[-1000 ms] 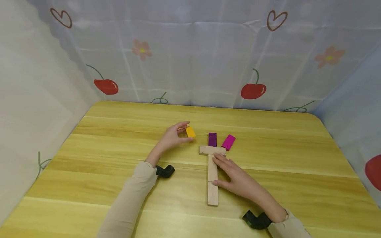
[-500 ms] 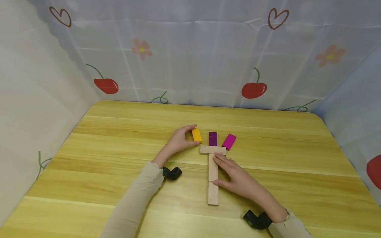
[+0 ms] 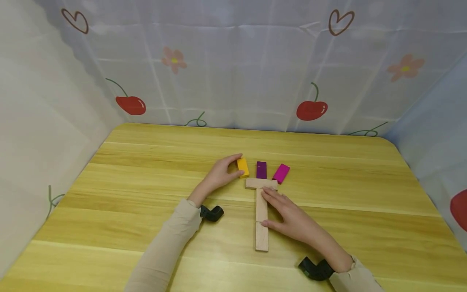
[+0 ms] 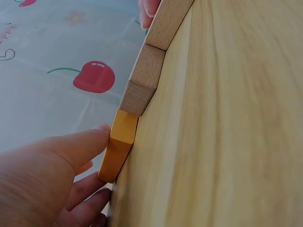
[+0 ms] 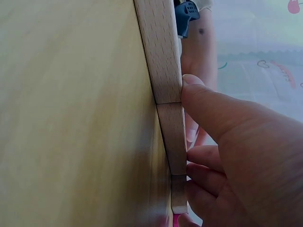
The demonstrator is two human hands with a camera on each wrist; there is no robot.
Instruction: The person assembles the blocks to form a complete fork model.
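My left hand (image 3: 221, 173) pinches a yellow block (image 3: 243, 168) by its ends, thumb at the near side and fingers at the far side. In the left wrist view the yellow block (image 4: 118, 144) lies on the table, up against the left end of a plain wooden crosspiece (image 3: 255, 183). Below that, two plain wooden blocks (image 3: 261, 207) lie end to end, forming a T. My right hand (image 3: 292, 219) rests on these blocks, its fingers extended and thumb near their joint. A purple block (image 3: 261, 170) and a magenta block (image 3: 281, 173) touch or nearly touch the crosspiece's far side.
The blocks lie on a wood-grain table (image 3: 346, 182). Pale curtains (image 3: 233, 73) with cherries, flowers and hearts surround its back and sides. A black wrist camera (image 3: 212, 213) sits by the left wrist, and another (image 3: 314, 269) by the right.
My left hand has moved right and slightly nearer with the yellow block, from a gap left of the T to the crosspiece's left end. The right hand stays in place.
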